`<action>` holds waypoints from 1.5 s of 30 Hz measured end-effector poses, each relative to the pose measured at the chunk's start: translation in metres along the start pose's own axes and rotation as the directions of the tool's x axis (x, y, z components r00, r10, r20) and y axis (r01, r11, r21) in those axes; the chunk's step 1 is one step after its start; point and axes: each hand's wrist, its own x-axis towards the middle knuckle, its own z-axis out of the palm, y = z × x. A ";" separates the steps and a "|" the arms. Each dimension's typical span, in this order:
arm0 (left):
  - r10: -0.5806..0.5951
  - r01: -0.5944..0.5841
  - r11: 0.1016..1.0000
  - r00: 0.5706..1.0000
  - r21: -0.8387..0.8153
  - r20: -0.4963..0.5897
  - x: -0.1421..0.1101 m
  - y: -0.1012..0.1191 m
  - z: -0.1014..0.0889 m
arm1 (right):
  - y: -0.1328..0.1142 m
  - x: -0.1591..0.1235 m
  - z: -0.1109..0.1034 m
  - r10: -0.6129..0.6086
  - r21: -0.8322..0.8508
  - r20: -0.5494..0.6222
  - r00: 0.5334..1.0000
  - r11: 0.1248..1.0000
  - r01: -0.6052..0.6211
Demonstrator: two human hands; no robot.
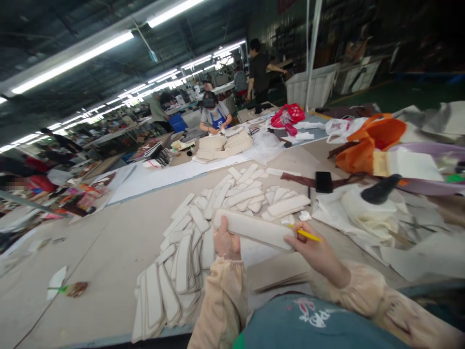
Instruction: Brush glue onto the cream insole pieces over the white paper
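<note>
A long cream panel (257,230) with rounded ends is held up over the table. My left hand (227,241) grips its left end, thumb on top. At the right end, my right hand (314,249) pinches the panel's edge with thumb and fingers. That same hand also holds a slim yellow pen-like tool (308,235), whose exact kind I cannot make out. Several similar cream strips (185,261) lie in overlapping stacks to the left of my left hand. More strips (245,195) are heaped just beyond the held panel.
A black phone (323,182) lies right of the heap. Farther right are an orange bag (370,140), a purple basin (425,182) and a white container with a dark spout (374,208). Across the table (119,242), a co-worker (215,116) sits behind stacked cream pieces (223,145).
</note>
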 end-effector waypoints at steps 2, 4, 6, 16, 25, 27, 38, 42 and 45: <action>-0.018 0.018 1.000 1.000 -0.020 -0.001 -0.002 -0.002 0.003 | 0.005 0.001 -0.005 -0.007 -0.027 -0.008 1.000 1.000 0.007; -0.020 0.021 0.999 1.000 -0.034 0.015 -0.004 -0.003 0.006 | 0.010 0.003 -0.010 -0.013 -0.062 -0.011 1.000 0.998 0.012; -0.013 0.015 0.999 1.000 -0.042 0.027 -0.005 -0.004 0.008 | 0.014 0.004 -0.015 -0.016 -0.083 0.003 1.000 0.996 0.016; -0.052 0.052 0.998 0.998 0.021 0.017 -0.004 -0.007 0.007 | 0.003 -0.002 -0.017 -0.047 -0.189 -0.021 0.999 0.981 0.042; -0.241 0.181 0.944 0.950 0.277 0.200 0.006 -0.006 -0.027 | 0.019 0.000 -0.039 -0.052 -0.048 -0.124 0.991 0.998 0.046; -0.325 0.254 0.905 0.931 0.341 0.168 0.005 -0.012 -0.041 | 0.024 0.000 -0.046 -0.063 -0.035 -0.163 0.985 0.998 0.058; -0.401 0.365 0.865 0.915 0.344 0.038 -0.012 -0.055 -0.063 | 0.037 -0.001 -0.071 -0.069 -0.083 -0.216 0.974 0.995 0.052; -0.467 0.404 0.817 0.882 0.412 0.061 -0.015 -0.070 -0.063 | 0.055 0.005 -0.086 -0.074 -0.103 -0.218 0.973 0.993 0.052; -0.574 0.450 0.699 0.817 0.555 0.061 -0.016 -0.082 -0.071 | 0.075 0.012 -0.102 -0.085 -0.202 -0.204 0.975 0.978 0.042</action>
